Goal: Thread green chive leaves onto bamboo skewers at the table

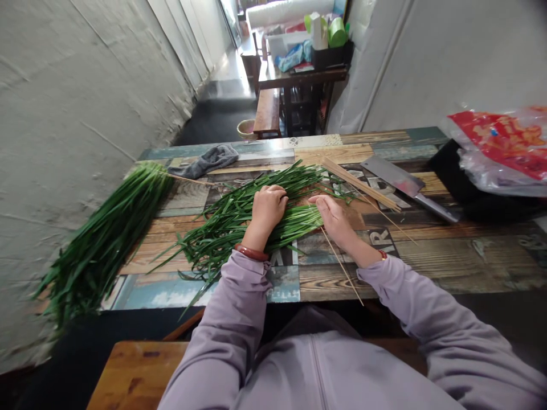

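Note:
Loose green garlic chives lie across the middle of the table, leaf tips to the left and pale cut ends to the right. My left hand is closed, its fingers curled into the chives from above. At the pale stem ends, my right hand is bent round the bunch with its fingers together. From beneath that bunch a thin bamboo skewer slants toward the table's near edge. Behind my right hand rests a bundle of bamboo skewers.
A large bunch of chives hangs over the table's left end, near the wall. A grey cloth lies at the back. On the right are a cleaver and a red-and-clear plastic bag. A wooden stool stands at front left.

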Tool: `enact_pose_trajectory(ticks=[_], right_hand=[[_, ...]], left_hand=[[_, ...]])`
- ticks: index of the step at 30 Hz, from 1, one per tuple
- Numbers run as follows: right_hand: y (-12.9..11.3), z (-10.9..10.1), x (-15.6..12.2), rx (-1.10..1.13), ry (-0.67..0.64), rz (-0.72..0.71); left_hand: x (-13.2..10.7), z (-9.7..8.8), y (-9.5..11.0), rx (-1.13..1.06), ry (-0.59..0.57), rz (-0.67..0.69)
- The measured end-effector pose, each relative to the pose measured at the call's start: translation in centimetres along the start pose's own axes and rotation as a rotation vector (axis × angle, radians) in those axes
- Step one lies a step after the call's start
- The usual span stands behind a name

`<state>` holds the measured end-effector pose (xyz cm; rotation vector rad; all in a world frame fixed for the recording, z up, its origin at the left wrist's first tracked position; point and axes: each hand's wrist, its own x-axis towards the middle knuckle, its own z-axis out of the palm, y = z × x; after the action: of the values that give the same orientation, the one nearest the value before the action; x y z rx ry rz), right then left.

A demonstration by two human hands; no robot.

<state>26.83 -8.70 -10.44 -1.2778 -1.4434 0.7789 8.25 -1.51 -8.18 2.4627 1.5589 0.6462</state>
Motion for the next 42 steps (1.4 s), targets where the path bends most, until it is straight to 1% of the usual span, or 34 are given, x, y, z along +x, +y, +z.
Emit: enact_pose_trajectory(ticks=[6,10,12,17,19,23,27,32,35,38,42], right_hand=[[0.0,0.0,0.0,-0.005,0.004,-0.012],[0.0,0.0,0.0,-0.013,0.000,0.002],[0.1,0.1,0.0,-0.015,-0.001,0.010],[0.1,0.0,0.0,-0.015,-0.007,0.005],[0.1,0.0,0.0,-0.016,-0.013,0.005],[0.2,0.1,0.1,0.012,0.005,0.028],[0.4,0.2,0.1,0.037,0.014,0.038],[0.1,0.2,0.2,0.039,0.044,-0.020],[-0.3,0.1,0.0,0.029,0.045,-0.018],[-0.7,-0.2,-0.2,0.011,0.039,-0.002],[-1.1,-0.4,-0.3,-0.008,0.016,0.024]], left_hand=[[0.0,-0.3,0.4,-0.066,0.114,-0.009],[-0.1,-0.3,0.5,-0.049,0.085,-0.054],[0.0,-0.1,0.3,-0.094,0.077,-0.057],[0.2,0.2,0.0,-0.323,0.146,-0.071],[0.2,0.0,0.0,-0.363,0.157,-0.077],[0.1,-0.4,0.4,-0.375,0.173,-0.060],[0.0,-0.7,0.9,-0.418,0.135,-0.035],[-0.1,-0.7,1.0,-0.423,0.078,0.012],[-0.1,-0.5,0.8,-0.385,0.073,0.069],[-0.2,-0.6,0.9,-0.312,0.072,0.093],[-0.5,-0.8,1.4,-0.273,0.008,0.114]])
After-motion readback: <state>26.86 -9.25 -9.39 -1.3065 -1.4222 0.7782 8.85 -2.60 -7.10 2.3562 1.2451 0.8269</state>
